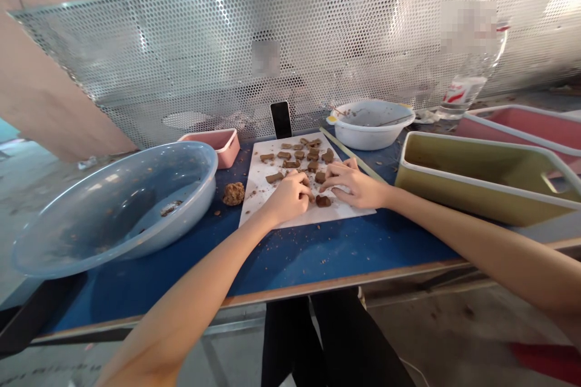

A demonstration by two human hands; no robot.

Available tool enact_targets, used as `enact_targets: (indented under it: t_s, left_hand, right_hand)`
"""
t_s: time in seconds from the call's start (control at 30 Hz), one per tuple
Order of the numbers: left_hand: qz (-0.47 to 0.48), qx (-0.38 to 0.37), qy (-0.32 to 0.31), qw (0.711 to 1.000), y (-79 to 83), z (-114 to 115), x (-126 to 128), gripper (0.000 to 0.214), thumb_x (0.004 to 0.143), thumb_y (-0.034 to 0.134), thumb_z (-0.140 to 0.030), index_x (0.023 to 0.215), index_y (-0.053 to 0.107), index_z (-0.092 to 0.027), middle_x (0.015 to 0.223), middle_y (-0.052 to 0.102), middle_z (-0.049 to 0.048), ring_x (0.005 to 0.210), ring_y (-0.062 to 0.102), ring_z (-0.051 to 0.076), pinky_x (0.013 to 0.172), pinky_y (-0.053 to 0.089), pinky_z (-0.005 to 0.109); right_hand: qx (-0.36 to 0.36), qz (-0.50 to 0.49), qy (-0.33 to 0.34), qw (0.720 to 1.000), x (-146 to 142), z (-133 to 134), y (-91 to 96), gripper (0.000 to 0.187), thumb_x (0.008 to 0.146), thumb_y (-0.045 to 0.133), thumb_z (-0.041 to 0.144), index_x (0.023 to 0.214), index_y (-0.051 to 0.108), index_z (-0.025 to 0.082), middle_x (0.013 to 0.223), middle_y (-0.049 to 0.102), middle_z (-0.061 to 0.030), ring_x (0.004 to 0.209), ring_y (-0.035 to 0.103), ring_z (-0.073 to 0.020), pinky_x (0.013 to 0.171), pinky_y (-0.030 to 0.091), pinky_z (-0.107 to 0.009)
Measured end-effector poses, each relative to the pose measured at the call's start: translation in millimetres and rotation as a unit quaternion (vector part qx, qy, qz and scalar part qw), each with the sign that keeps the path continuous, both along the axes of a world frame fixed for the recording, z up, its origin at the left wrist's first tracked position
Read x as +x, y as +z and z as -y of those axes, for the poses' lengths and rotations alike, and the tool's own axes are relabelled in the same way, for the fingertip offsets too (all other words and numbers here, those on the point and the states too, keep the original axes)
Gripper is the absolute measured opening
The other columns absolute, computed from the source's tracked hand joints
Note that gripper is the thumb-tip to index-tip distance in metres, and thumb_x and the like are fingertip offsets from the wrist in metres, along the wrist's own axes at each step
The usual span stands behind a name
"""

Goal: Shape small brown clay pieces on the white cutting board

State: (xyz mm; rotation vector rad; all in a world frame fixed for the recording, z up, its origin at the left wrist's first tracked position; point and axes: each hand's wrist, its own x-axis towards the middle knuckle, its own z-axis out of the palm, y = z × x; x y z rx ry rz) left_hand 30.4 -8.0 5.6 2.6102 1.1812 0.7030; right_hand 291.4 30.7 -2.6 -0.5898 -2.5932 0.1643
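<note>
On a white board (263,208) lie several small brown molded pieces (291,164), some shaped like bones, with crumbs scattered around them. Over the board's lower middle my left hand (293,196) is closed, its fingers curled in; whatever they may grip is hidden. My right hand (351,184) rests at the board's right side with bent fingers and thumb apart. Its fingertips are close to a brown piece (320,177); contact is unclear. Between the two hands, nearer to me, sits a darker brown lump (322,201). A rough brown ball (233,193) lies left of the board.
A large blue basin (136,236) stands left, before a small pink bin (229,148). A phone (281,120) leans behind the board. Rightward are a white basin (372,136), an olive bin (463,187), a pink bin (535,124) and a bottle (465,94). Perforated metal sheet (190,60) closes the back.
</note>
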Motion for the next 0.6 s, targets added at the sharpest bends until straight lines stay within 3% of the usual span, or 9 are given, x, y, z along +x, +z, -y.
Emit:
enact_targets:
  t_s: [0.13,0.6]
  left_hand:
    - [0.01,-0.001,-0.004,1.0,0.4,0.4,0.9,0.047,0.083,0.05,0.007,0.079,0.087,-0.022,0.099,0.067,0.0087,0.104,0.061,0.027,0.098,0.057,0.045]
    - [0.025,-0.022,0.003,0.999,-4.7,-3.7,0.1,0.049,0.083,0.051,0.006,0.085,0.089,-0.024,0.1,0.066,0.0078,0.105,0.06,0.027,0.1,0.056,0.045]
  right_hand:
    - [-0.038,-0.006,-0.004,0.999,2.9,1.8,-0.9,0.036,0.108,0.047,0.026,0.123,0.079,0.024,0.115,0.068,-0.0102,0.109,0.064,-0.0284,0.095,0.038,-0.046]
    - [-0.068,0.013,0.021,0.997,2.1,9.4,1.3,0.036,0.109,0.051,0.032,0.129,0.08,0.024,0.116,0.069,-0.0116,0.111,0.066,-0.0297,0.098,0.044,-0.047]
